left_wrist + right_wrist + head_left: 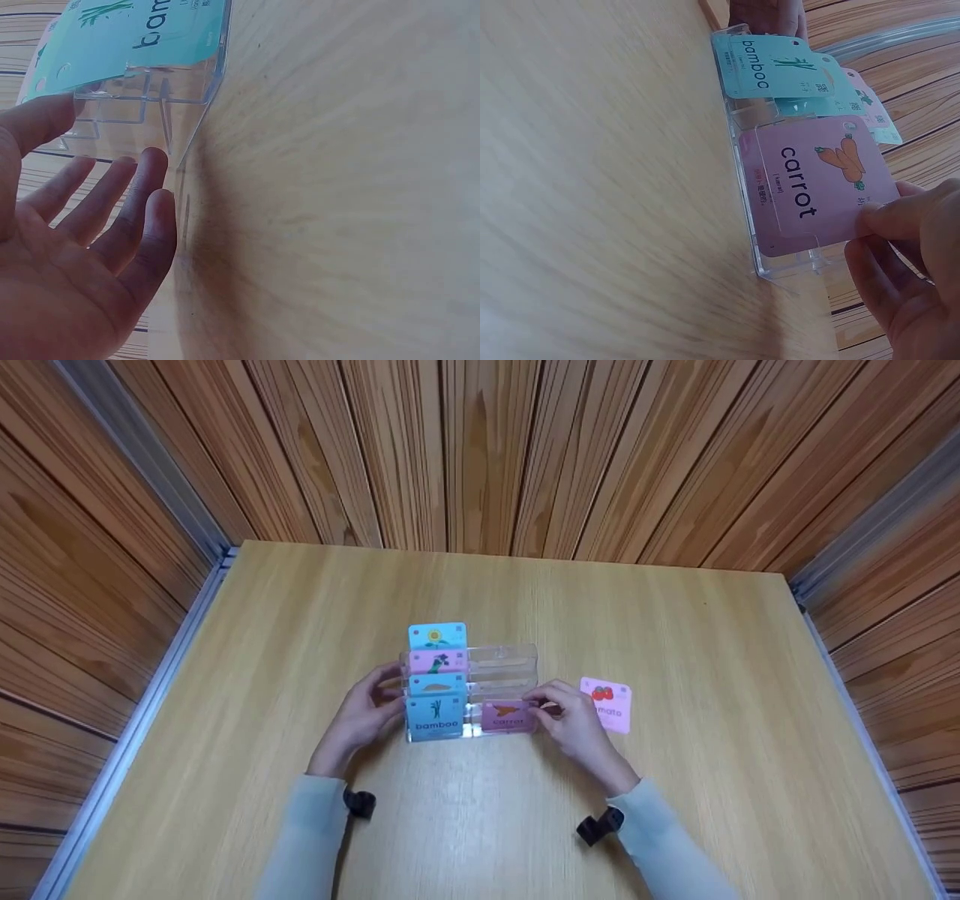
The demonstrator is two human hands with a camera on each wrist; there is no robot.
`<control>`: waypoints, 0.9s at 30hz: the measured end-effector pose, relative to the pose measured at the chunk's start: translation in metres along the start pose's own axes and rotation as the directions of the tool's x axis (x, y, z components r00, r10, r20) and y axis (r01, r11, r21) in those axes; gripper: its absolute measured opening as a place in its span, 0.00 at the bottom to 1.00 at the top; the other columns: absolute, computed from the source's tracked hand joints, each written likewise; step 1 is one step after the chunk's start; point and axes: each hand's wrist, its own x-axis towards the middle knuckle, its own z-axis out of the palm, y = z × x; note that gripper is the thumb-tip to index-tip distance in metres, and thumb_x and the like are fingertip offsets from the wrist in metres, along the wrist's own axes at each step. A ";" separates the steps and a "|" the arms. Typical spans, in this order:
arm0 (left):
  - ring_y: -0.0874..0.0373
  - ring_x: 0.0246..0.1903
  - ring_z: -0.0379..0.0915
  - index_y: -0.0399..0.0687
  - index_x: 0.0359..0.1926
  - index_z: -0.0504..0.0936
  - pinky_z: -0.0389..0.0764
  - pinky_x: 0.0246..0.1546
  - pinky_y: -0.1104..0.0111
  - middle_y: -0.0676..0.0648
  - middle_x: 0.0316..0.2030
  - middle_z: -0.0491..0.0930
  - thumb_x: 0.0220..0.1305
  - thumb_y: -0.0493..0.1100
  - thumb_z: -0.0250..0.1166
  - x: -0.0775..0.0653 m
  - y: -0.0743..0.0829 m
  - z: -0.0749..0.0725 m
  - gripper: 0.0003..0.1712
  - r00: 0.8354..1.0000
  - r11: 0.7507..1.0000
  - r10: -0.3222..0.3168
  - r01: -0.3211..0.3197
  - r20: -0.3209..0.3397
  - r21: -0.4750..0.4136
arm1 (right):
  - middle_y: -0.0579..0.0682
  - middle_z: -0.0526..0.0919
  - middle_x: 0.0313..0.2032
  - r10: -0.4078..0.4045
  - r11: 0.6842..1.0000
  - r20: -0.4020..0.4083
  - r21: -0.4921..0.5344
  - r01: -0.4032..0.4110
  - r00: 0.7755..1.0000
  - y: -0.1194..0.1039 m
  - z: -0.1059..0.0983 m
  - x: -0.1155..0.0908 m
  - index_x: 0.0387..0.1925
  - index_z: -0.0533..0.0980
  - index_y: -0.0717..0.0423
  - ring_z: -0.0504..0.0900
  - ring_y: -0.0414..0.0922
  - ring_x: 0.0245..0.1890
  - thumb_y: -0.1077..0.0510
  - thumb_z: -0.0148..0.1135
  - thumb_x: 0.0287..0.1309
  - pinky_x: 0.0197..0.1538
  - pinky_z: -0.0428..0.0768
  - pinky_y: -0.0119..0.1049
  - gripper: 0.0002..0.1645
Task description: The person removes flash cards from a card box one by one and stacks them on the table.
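Sleeves [304,832] are seen in front of a rack [510,655], left hand [366,717] loosely spread at its side, carrot card [817,180] pinched by right hand [574,720] in its front-right slot [784,265], apparently being seated, release seemingly needed next.

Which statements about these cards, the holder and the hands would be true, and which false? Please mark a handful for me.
1. The right hand pinches the carrot card. True.
2. The tomato card stands in the clear holder. False: it lies on the table, to the right of the holder.
3. The bamboo card stands in the front row, left of the carrot card. True.
4. The carrot card is green. False: it is pinkish purple.
5. The left hand is at the holder's left side. True.
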 end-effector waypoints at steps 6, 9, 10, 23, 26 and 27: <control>0.54 0.57 0.72 0.60 0.70 0.67 0.75 0.58 0.57 0.52 0.65 0.69 0.67 0.41 0.67 0.000 0.000 0.000 0.34 1.000 1.000 -0.002 0.002 -0.001 0.012 | 0.40 0.83 0.40 0.013 1.000 0.011 0.002 -0.013 1.000 -0.001 0.000 -0.002 0.42 0.84 0.51 0.83 0.40 0.42 0.72 0.68 0.57 0.45 0.83 0.33 0.15; 0.54 0.57 0.72 0.61 0.70 0.67 0.76 0.58 0.58 0.52 0.66 0.69 0.67 0.41 0.67 0.000 0.000 0.000 0.34 1.000 1.000 -0.011 0.011 -0.003 0.020 | 0.40 0.83 0.39 0.000 1.000 0.009 0.006 0.000 1.000 0.000 0.000 -0.002 0.42 0.85 0.52 0.83 0.41 0.42 0.72 0.68 0.57 0.44 0.83 0.34 0.15; 0.53 0.57 0.72 0.61 0.70 0.67 0.76 0.58 0.57 0.52 0.66 0.68 0.66 0.42 0.67 0.000 0.000 0.000 0.34 1.000 1.000 -0.014 0.014 -0.003 0.022 | 0.41 0.83 0.39 -0.006 1.000 0.008 0.007 0.006 1.000 0.000 0.000 -0.002 0.42 0.85 0.53 0.83 0.41 0.42 0.72 0.68 0.57 0.44 0.84 0.34 0.15; 0.52 0.57 0.71 0.61 0.70 0.68 0.75 0.58 0.57 0.52 0.66 0.68 0.67 0.41 0.67 0.003 -0.004 -0.001 0.32 1.000 1.000 -0.018 0.018 0.006 0.019 | 0.41 0.83 0.39 -0.039 0.999 -0.020 0.025 0.039 0.999 -0.003 -0.005 -0.002 0.41 0.85 0.52 0.83 0.41 0.42 0.73 0.67 0.57 0.44 0.84 0.35 0.16; 0.53 0.58 0.71 0.61 0.70 0.68 0.75 0.58 0.57 0.52 0.66 0.68 0.67 0.41 0.66 0.002 -0.003 -0.001 0.32 1.000 1.000 -0.009 0.009 0.006 0.021 | 0.41 0.83 0.40 -0.039 0.999 -0.030 0.022 0.040 0.999 -0.005 -0.008 -0.001 0.42 0.85 0.51 0.83 0.41 0.42 0.73 0.67 0.57 0.44 0.83 0.34 0.16; 0.53 0.57 0.72 0.61 0.70 0.68 0.75 0.58 0.57 0.52 0.66 0.68 0.67 0.41 0.66 0.002 -0.002 -0.001 0.32 1.000 1.000 -0.008 0.007 0.006 0.020 | 0.41 0.83 0.40 -0.042 0.999 -0.033 0.022 0.043 0.999 -0.006 -0.009 -0.001 0.42 0.85 0.51 0.83 0.41 0.42 0.73 0.67 0.57 0.44 0.83 0.34 0.16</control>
